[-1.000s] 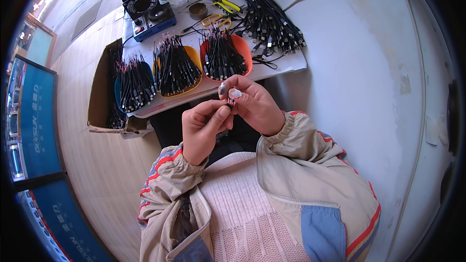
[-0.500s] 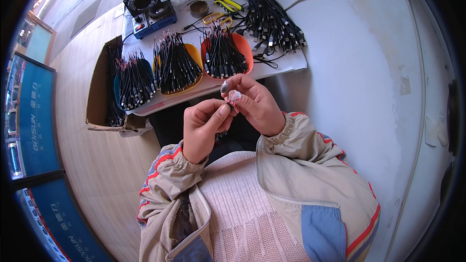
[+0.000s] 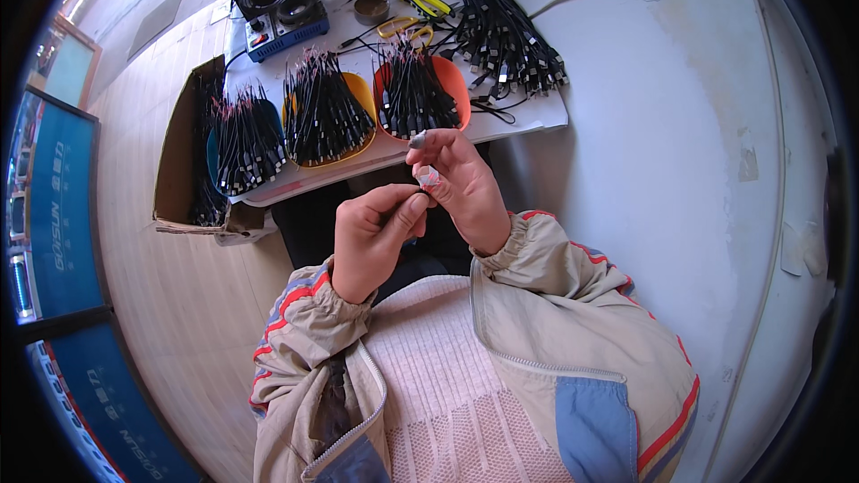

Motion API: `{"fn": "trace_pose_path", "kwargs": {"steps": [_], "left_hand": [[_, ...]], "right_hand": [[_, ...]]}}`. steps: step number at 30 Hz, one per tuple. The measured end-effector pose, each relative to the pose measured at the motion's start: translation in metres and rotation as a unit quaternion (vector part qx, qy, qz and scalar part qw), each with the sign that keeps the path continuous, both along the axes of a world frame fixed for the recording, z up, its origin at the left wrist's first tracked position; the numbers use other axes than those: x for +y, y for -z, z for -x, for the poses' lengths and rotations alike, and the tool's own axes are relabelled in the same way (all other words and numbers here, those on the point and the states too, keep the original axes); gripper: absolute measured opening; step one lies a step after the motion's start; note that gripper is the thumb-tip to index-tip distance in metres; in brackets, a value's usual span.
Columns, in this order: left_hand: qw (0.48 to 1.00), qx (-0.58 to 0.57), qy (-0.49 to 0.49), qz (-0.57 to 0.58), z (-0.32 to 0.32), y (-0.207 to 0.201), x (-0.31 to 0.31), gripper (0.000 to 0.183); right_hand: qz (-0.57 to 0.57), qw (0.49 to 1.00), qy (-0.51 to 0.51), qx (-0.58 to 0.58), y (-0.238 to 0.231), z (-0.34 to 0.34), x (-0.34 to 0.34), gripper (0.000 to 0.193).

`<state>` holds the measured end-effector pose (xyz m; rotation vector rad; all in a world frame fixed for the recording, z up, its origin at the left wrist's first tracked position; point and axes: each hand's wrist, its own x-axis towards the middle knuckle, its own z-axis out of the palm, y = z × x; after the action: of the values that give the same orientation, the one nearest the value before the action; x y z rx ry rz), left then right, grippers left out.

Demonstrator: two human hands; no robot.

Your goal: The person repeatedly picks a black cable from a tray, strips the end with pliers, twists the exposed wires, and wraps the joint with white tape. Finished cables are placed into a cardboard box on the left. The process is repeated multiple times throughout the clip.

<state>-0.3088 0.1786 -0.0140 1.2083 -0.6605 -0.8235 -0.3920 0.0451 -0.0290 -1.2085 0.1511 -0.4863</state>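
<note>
My left hand [image 3: 369,237] is closed, its thumb and forefinger pinching a small dark piece that is mostly hidden by the fingers. Against these fingertips rests my right hand [image 3: 467,195], its thumb side touching the same spot. Its forefinger is lifted and bent, with a silvery-grey covering [image 3: 418,139] on the tip. A whitish wrap with red marks [image 3: 428,176] sits at the right thumb. The other right fingers curl inward, and what they hold, if anything, cannot be made out. Both hands are in front of the table's near edge, above my lap.
Black cables with metal plugs fill a teal bin [image 3: 213,161], a yellow bin [image 3: 362,103] and an orange bin [image 3: 455,89]. Behind lie a loose cable heap [image 3: 514,58], yellow-handled pliers [image 3: 428,2], scissors [image 3: 403,29], a round tin [image 3: 370,9] and a blue-based fan device [image 3: 282,22]. A cardboard box [image 3: 179,161] stands left.
My right forefinger has straightened and lifted a little away from the thumb. Both hands have shifted slightly left. The view has moved a little.
</note>
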Motion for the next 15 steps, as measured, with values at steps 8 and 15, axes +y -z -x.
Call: {"fn": "trace_pose_path", "kwargs": {"steps": [8,15], "left_hand": [[0.995,0.101,0.005,0.028,-0.007,0.008,0.012,0.019],[0.994,0.094,0.008,0.05,-0.007,0.009,0.013,0.018]], "right_hand": [[0.102,0.988,-0.066,0.09,-0.011,0.0,-0.022,0.032],[0.326,0.94,-0.062,0.08,-0.01,0.001,-0.014,0.032]]}}
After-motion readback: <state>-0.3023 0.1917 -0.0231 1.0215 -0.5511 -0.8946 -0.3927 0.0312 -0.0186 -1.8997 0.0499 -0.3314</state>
